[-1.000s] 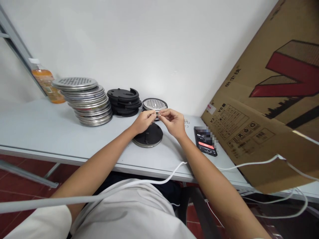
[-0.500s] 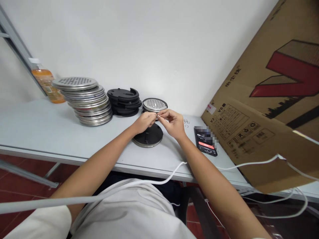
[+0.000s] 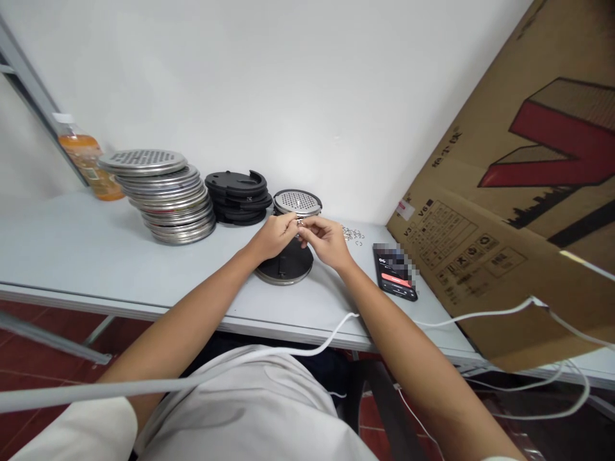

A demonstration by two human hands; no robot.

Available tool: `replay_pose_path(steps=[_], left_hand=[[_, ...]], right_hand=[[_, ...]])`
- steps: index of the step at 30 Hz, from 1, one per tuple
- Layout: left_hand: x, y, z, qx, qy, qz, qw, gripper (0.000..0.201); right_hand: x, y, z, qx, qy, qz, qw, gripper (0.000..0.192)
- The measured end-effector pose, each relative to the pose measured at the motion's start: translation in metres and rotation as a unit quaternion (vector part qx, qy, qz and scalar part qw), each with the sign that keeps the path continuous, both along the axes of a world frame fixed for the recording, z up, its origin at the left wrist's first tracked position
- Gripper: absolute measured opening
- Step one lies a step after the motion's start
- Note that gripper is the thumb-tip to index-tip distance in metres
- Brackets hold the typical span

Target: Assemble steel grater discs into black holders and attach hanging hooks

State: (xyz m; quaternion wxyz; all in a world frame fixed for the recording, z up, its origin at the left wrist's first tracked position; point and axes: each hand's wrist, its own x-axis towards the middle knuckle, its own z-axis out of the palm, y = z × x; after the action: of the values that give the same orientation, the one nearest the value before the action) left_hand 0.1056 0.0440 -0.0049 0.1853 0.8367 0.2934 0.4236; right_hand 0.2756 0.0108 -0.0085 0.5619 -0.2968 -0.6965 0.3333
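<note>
My left hand (image 3: 275, 239) and my right hand (image 3: 327, 243) meet above a round black disc (image 3: 295, 262) with a metal underside, which lies flat on the table. Both are closed, their fingertips pinching at a small shiny metal piece (image 3: 300, 223) between them. Its exact shape is too small to make out. To the right of my right hand lie several small C-shaped metal clips (image 3: 355, 234). Just behind my hands sits a round metal grater disc (image 3: 298, 202) with a dotted face, in a black rim.
A tall, leaning stack of metal discs (image 3: 166, 198) stands at the left, beside black round plates (image 3: 237, 195). Behind it is an orange bottle (image 3: 89, 160). A phone (image 3: 394, 272) lies at the right before a large cardboard box (image 3: 504, 256). A white cable (image 3: 288, 351) crosses in front.
My right hand has shifted slightly left and its fingers have curled around the small metal piece. My left hand has moved slightly left. The clips at the right show more fully.
</note>
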Motion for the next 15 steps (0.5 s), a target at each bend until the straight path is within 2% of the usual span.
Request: replay_pose_path(steps=[8, 15], left_hand=[[-0.004, 0.001, 0.001, 0.022, 0.005, 0.028, 0.999, 0.028], [-0.003, -0.001, 0.002, 0.027, 0.026, 0.013, 0.999, 0.027]], right_hand=[[0.002, -0.006, 0.008, -0.01, -0.027, 0.009, 1.0, 0.033], [0.005, -0.005, 0.01, -0.008, -0.022, -0.011, 1.0, 0.028]])
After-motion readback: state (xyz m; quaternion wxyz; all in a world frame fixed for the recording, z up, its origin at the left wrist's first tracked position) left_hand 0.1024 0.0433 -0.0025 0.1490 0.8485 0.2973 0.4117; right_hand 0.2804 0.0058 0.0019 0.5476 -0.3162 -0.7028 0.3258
